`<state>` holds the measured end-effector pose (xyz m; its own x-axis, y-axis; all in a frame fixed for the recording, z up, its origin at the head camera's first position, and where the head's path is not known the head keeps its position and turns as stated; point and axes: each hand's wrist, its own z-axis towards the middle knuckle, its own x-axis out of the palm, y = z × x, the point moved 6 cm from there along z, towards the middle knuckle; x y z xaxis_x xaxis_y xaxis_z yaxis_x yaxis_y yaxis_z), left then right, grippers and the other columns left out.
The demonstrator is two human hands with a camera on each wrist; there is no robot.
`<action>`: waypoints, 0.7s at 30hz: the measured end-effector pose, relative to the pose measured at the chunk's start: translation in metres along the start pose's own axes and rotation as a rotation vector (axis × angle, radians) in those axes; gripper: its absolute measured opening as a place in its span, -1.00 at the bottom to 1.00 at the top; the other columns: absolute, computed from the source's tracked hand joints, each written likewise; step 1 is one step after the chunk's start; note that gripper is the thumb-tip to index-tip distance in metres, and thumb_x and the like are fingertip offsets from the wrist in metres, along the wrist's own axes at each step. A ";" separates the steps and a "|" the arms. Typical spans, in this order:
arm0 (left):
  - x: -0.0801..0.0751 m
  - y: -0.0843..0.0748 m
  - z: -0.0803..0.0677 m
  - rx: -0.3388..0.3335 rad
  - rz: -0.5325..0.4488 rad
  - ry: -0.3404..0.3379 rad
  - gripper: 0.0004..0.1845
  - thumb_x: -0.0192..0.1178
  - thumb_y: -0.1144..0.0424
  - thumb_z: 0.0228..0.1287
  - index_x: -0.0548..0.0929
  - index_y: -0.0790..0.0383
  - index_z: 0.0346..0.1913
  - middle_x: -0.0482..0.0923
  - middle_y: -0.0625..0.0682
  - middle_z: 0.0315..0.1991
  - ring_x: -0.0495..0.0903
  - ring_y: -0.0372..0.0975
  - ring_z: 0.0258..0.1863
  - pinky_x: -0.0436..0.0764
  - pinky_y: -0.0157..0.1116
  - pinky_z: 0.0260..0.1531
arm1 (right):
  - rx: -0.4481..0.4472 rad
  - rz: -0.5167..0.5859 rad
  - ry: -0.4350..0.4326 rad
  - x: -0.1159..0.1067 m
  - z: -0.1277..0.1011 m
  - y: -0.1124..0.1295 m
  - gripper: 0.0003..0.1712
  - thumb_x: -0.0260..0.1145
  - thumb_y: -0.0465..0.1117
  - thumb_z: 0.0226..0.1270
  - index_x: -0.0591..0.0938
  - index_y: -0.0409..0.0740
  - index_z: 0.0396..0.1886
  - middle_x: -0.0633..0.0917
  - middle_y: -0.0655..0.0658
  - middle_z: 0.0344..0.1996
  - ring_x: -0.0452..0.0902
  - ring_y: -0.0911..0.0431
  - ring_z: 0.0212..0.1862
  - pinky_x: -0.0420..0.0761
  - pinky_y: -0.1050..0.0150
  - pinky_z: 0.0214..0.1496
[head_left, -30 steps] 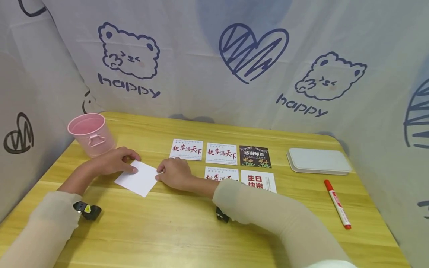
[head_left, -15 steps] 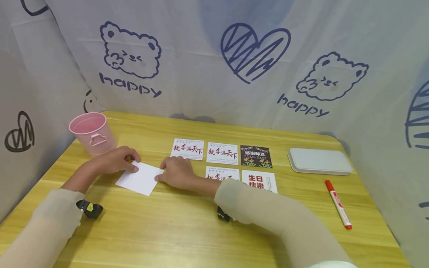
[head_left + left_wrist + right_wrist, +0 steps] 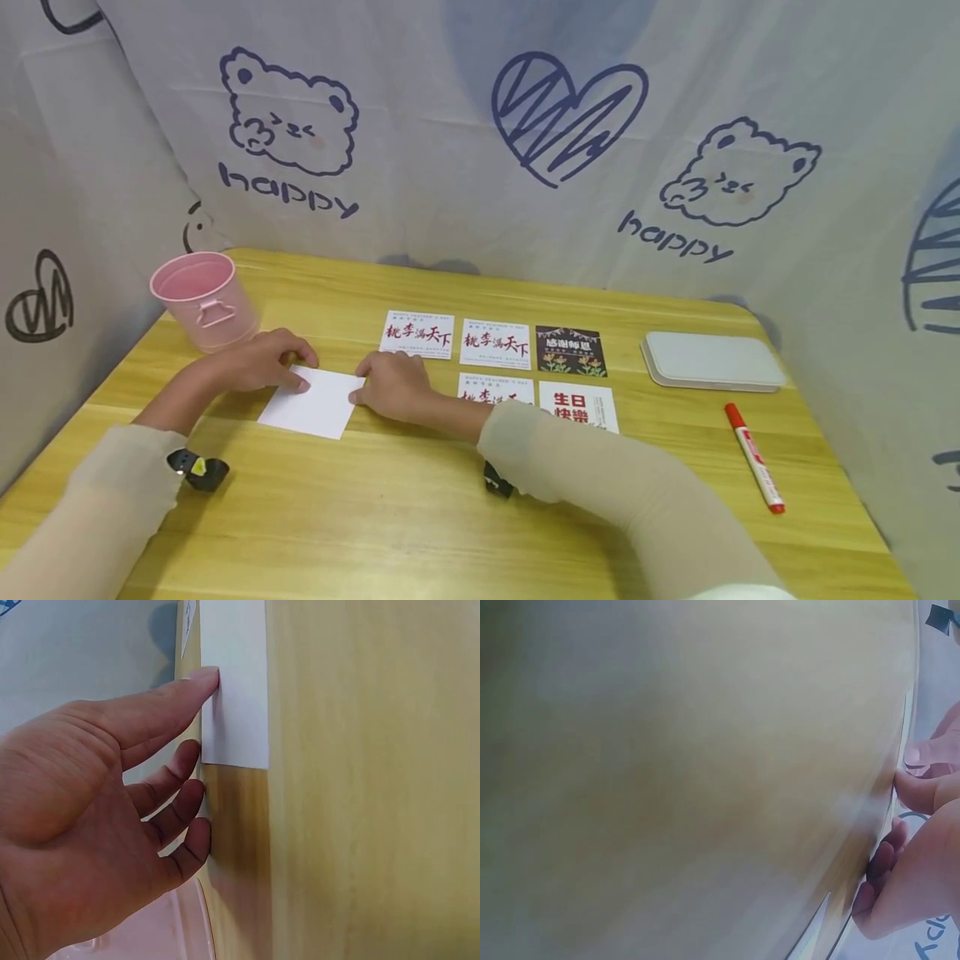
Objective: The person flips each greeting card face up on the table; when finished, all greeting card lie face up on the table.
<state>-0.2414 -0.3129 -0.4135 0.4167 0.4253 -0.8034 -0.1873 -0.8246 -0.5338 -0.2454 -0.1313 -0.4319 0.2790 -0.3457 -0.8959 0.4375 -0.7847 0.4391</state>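
Observation:
A blank white card lies flat on the wooden table, left of the printed cards. My left hand rests its thumb on the card's upper part, its index fingertip at the far edge. In the left wrist view the thumb of this hand presses the card, while the other fingers curve loosely beside it. From the right, my right hand touches the card's side edge with its thumb. The right wrist view shows that hand with thumb and fingers apart, fingertips down at the tabletop.
Several printed cards, among them a dark one and a birthday card, lie in two rows under and beyond my right forearm. A pink bucket stands back left. At right are a white case and a red-capped marker.
The white card has turned in place, so its near and far edges now run closer to the rows of printed cards. Both hands stay at it, with only small finger shifts.

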 end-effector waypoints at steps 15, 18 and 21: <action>0.003 0.001 -0.002 -0.042 -0.058 0.061 -0.68 0.36 0.17 0.29 0.54 0.23 -0.02 0.52 0.07 -0.10 0.44 -0.09 -0.07 0.41 -0.17 -0.04 | -0.105 0.043 0.023 -0.004 0.000 0.000 -0.63 0.44 0.07 0.29 0.72 0.05 0.02 0.61 0.19 -0.43 0.48 0.32 -0.33 0.38 0.38 -0.18; 0.004 0.003 -0.003 -0.060 -0.076 0.058 -0.68 0.35 0.15 0.31 0.54 0.20 0.00 0.52 0.06 -0.09 0.43 -0.09 -0.05 0.41 -0.18 -0.04 | -0.098 0.103 0.041 -0.006 -0.002 -0.001 -0.68 0.43 0.04 0.31 0.71 0.02 -0.04 0.61 0.17 -0.40 0.48 0.32 -0.32 0.40 0.41 -0.20; 0.005 0.002 -0.003 -0.068 -0.132 0.045 -0.67 0.33 0.14 0.33 0.54 0.19 0.04 0.51 0.08 -0.05 0.44 -0.07 -0.02 0.42 -0.18 -0.01 | -0.053 0.272 0.073 -0.009 -0.001 -0.008 -0.75 0.43 -0.07 0.32 0.68 -0.02 -0.06 0.62 0.14 -0.34 0.49 0.31 -0.28 0.45 0.45 -0.20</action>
<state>-0.2374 -0.3136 -0.4182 0.4732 0.5161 -0.7139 -0.0681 -0.7866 -0.6138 -0.2501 -0.1214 -0.4274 0.4523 -0.5001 -0.7384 0.3820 -0.6396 0.6671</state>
